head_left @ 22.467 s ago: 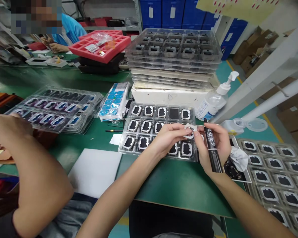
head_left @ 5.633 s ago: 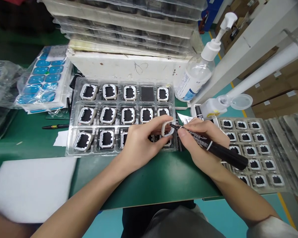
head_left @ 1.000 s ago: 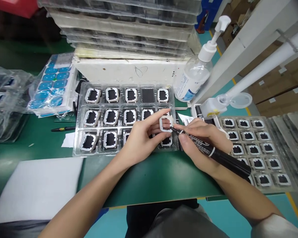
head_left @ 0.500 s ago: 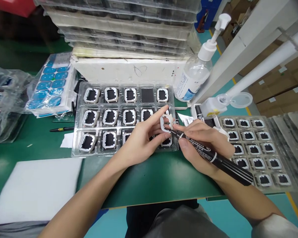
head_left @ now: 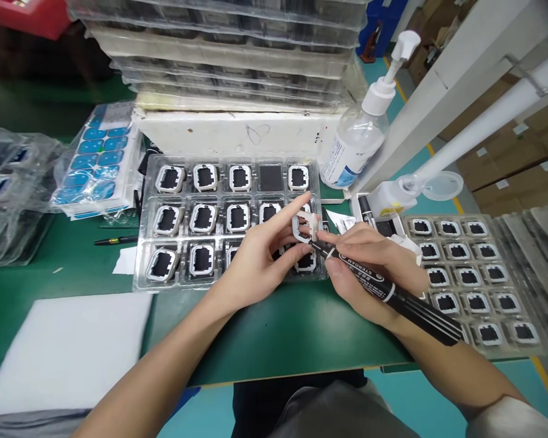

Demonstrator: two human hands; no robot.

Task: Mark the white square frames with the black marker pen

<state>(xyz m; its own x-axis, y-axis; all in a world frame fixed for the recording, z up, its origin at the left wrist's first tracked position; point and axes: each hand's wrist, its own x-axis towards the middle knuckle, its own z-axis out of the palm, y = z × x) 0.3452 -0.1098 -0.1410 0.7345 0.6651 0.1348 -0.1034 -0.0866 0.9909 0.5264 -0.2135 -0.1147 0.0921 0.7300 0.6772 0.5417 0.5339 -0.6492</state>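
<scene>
Between thumb and fingers, my left hand [head_left: 260, 261] grips a small light-coloured square frame [head_left: 296, 227] with rounded corners, tilted toward me. My right hand [head_left: 369, 267] is closed around a black marker pen [head_left: 374, 281], whose tip meets the lower edge of the frame or lies right beside it. A fingertip of the right hand is close to the frame's right side. Beneath my left hand lies a clear plastic tray [head_left: 139, 267] of similar frames in rows. One pocket in its back row shows only a dark square [head_left: 271, 177].
A second tray of frames [head_left: 477, 277] sits at the right. Stacked trays [head_left: 228, 61] rise behind a white box [head_left: 210, 131]. A pump bottle [head_left: 356, 143] stands by a white post. White foam sheets [head_left: 68, 350] and a bag of blue pieces [head_left: 98, 158] are at left.
The view has shifted slightly. Both hands keep nearly the same pose, with the frame turned a little and the pen tip still at its lower edge.
</scene>
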